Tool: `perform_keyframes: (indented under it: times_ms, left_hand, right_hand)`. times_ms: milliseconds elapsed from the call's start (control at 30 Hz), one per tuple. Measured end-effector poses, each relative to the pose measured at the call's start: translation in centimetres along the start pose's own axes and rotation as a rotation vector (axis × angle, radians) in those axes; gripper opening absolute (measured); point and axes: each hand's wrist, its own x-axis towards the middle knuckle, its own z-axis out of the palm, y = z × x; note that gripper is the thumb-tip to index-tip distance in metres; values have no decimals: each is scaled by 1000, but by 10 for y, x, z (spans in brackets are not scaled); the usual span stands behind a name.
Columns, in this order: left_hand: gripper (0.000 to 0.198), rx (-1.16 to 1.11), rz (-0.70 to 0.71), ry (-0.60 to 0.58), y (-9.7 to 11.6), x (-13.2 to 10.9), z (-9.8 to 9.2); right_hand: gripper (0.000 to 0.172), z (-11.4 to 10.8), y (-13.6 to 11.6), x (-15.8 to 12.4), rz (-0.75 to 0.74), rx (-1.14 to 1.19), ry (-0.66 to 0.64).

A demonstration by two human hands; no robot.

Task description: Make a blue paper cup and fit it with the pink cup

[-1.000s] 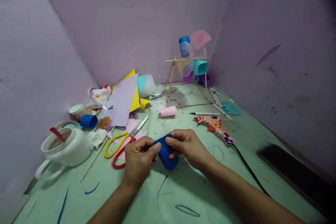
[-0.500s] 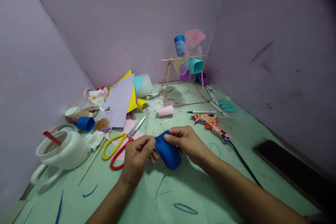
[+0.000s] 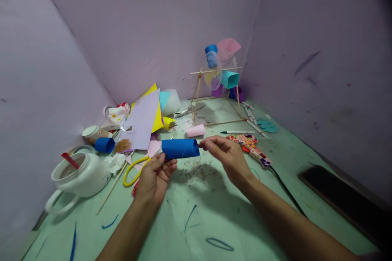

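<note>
- Blue tube [image 3: 180, 148]: paper rolled shut into a short cylinder, held level in the air above the green table [image 3: 199, 220], between both hands.
- Left hand [image 3: 154, 177]: under the tube's left end, thumb and fingers closed on it and carrying its weight.
- Right hand [image 3: 228, 155]: at the tube's right end, thumb and forefinger drawn to a narrow pinch at the rim. Gripping or only touching: cannot tell.
- Progress, as a judgement: the rolling looks done, since the sheet holds a round form. The seam is not in view, so whether it is fixed is unknown. The tube is not joined to anything.
- Behind the tube, toward the wall: stick frame [image 3: 198, 94] carrying a wheel of 4 or so coloured paper cups [image 3: 229, 78].
- Just behind the tube: pink cup [image 3: 196, 131] on its side, and a pen [image 3: 237, 132].
- Right of the tube: patterned glue gun [image 3: 252, 149], partly hidden by the right hand, cord [image 3: 284, 191] trailing away from the tube.
- Left of the tube: scissors [image 3: 133, 169] half under the left hand, loose coloured sheets [image 3: 142, 120], 1 smaller blue roll [image 3: 104, 145], white pot [image 3: 82, 173].
- In the way: the pink cup and pen lie between the tube and the frame, and the cord crosses the table beside the right forearm.
</note>
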Motion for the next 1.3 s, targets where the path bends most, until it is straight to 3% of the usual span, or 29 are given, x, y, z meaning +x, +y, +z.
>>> perform_keyframes:
  times_ms: [67,167,333,467,600,733,800,933,1000,1067,1167,1300]
  left_hand:
    - [22,-4,-29,-1,-3,0,0]
    - [21,9,-64,-19,-7,-1,0]
    - [4,93,-104,-100,-9,-9,0]
    - [23,160,44,-180,-7,-15,-3]
    - [30,124,75,-191,0,-14,-7]
    - [32,94,99,-97,6,-8,-10]
    - [35,215,122,-128,5,-6,-11]
    - [47,819,254,-370,0,-10,-11]
    - [49,1099,351,-402,-3,-12,-10]
    - [48,1242,420,-408,-6,-13,-11]
    - [44,1244,436,-459,-8,-10,-13]
    - [44,1084,427,-432,-10,-5,-16]
  right_hand:
    - [22,4,0,-5,-77,-146,-32]
    - [29,10,6,-10,-73,-236,-111]
    - [16,12,14,-7,137,-66,-195]
    - [26,6,12,0,298,121,-192]
    - [28,1,12,3,333,144,-196]
    - [24,-2,13,3,282,105,-240]
    - [22,-2,12,3,259,65,-263]
    - [16,1,9,1,198,-46,-298]
    - [12,3,9,-2,96,-111,-330]
    - [9,4,9,-5,-37,-182,-357]
    - [23,4,6,-9,-166,-206,-339]
    - [51,0,0,-7,-194,-83,-197]
